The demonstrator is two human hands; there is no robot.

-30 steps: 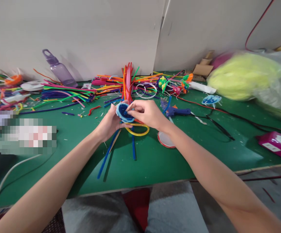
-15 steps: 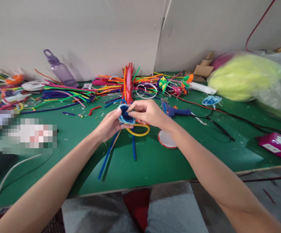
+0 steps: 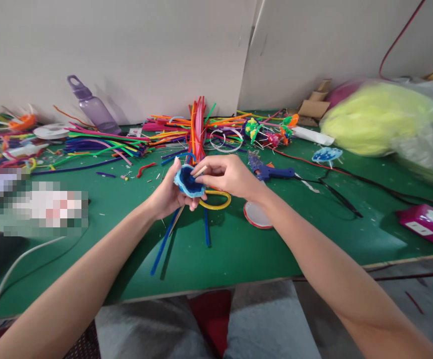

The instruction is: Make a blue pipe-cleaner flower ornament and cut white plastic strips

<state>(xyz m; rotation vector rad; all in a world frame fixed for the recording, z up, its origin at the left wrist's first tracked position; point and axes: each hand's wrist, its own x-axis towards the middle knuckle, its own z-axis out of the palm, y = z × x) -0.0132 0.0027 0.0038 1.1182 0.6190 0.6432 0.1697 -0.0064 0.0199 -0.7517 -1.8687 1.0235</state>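
My left hand [image 3: 162,198] is closed around a small cup-shaped piece [image 3: 187,185], dark blue inside with a wavy light blue rim, its hollow facing up toward me. A short, pale wooden-looking stick [image 3: 200,171] is pinched between the thumb and fingers of my right hand [image 3: 227,173], its tip at the cup's hollow. Below my left hand, a long blue pipe cleaner [image 3: 160,252] slants down, casting a shadow on the table. Beneath my right hand lie a yellow ring [image 3: 218,201] and another blue strip [image 3: 207,229].
On the green table [image 3: 231,259], bundles of coloured pipe cleaners [image 3: 197,130] lie along the back. A purple bottle [image 3: 97,110] leans on the wall. At right are a blue glue gun [image 3: 274,172], a round lid [image 3: 257,214], cables, a magenta power strip [image 3: 428,227] and a bag [image 3: 381,119].
The cup-shaped piece has shifted slightly left and tilted, so more of its hollow shows. My left thumb has lifted upright beside it, and the stick in my right hand shows more clearly.
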